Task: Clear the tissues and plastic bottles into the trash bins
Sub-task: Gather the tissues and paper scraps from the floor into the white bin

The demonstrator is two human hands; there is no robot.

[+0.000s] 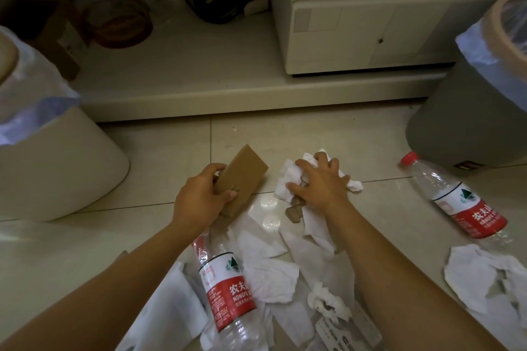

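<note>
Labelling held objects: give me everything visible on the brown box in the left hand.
The brown box is a flat rectangular block that looks like plain cardboard, with no print visible. The left hand grips its lower end, thumb on the broad top face and fingers curled round the far edge. It is tilted, its far end pointing up and away, held just above the floor tiles. Its near end looks torn or open. It sits left of the tissue.

Both my arms reach forward and down, bare forearms. My left hand point(199, 202) grips with fingers curled, thumb on the near side. My right hand point(320, 182) is palm-down, fingers bent and clutching.
</note>
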